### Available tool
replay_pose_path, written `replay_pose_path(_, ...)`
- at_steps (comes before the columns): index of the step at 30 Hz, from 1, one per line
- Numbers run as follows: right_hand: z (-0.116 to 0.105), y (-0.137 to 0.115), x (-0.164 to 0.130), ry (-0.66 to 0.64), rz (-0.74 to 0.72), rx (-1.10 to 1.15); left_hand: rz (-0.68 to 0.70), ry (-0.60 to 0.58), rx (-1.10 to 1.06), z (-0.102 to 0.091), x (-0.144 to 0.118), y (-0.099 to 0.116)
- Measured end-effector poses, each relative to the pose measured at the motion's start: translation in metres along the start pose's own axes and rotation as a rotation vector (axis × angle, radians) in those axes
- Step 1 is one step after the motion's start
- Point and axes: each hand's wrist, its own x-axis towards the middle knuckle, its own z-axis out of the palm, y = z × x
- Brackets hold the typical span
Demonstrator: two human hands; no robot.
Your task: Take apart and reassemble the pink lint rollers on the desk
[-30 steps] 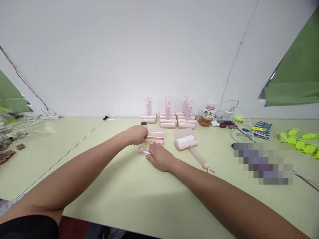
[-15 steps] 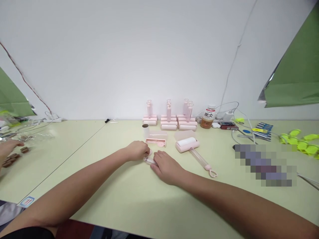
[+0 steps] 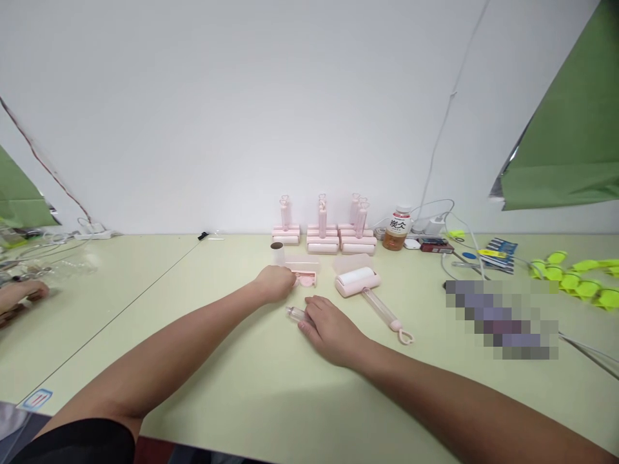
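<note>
My left hand (image 3: 275,283) reaches forward, its fingers curled at the left end of a small pink open case (image 3: 304,278); whether it grips anything I cannot tell. My right hand (image 3: 331,328) lies on the pale green table (image 3: 242,374), covering a clear pink handle (image 3: 294,314) whose left end pokes out from under the fingers. A pink lint roller (image 3: 358,281) with a white roll and a long clear handle lies just right of the case. A small roll with a brown core (image 3: 277,252) stands upright behind my left hand.
Several pink lint rollers (image 3: 324,232) stand stacked against the white wall beside a drink bottle (image 3: 395,228). Cables, chargers and yellow-green clips (image 3: 575,277) fill the right side. Another person's hand (image 3: 19,293) rests at the far left among clutter.
My left hand moved from the end of the clear handle forward to the pink case. My right hand stayed on the handle. The view shifted slightly.
</note>
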Motion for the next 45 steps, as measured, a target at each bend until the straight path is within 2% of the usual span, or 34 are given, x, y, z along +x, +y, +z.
replay_pose_path(4, -0.002, -0.003, 0.000, 0.007, 0.001, 0.001, 0.022, 0.022, 0.016, -0.010, 0.008, 0.002)
replay_pose_path(9, -0.004, -0.005, 0.000, 0.002, 0.010, -0.006, 0.129, 0.054, 0.033, -0.033, 0.040, 0.003)
replay_pose_path(14, -0.006, -0.006, 0.000, -0.009, 0.009, -0.003, 0.194, -0.021, 0.053, -0.045, 0.070, 0.007)
replay_pose_path(18, -0.006, -0.006, 0.000, -0.015, 0.013, 0.003, 0.176, -0.075, 0.074, -0.045, 0.077, 0.007)
replay_pose_path(24, -0.004, -0.003, 0.000, -0.013, 0.008, 0.019, 0.189, -0.114, 0.079, -0.046, 0.072, -0.001)
replay_pose_path(28, -0.005, -0.002, 0.000, -0.017, 0.015, 0.020, 0.185, -0.046, 0.068, -0.051, 0.065, -0.008)
replay_pose_path(33, -0.006, 0.008, 0.006, -0.001, 0.028, -0.001, 0.139, 0.103, 0.059, -0.068, 0.049, -0.037)
replay_pose_path(36, -0.005, 0.017, 0.011, 0.016, 0.061, -0.001, 0.104, 0.137, 0.058, -0.071, 0.032, -0.061)
replay_pose_path(40, -0.004, 0.022, 0.014, 0.028, 0.078, 0.009, 0.075, 0.105, 0.002, -0.057, 0.010, -0.081)
replay_pose_path(45, -0.003, 0.022, 0.014, 0.022, 0.078, 0.010, 0.049, 0.040, -0.159, -0.033, -0.001, -0.087)
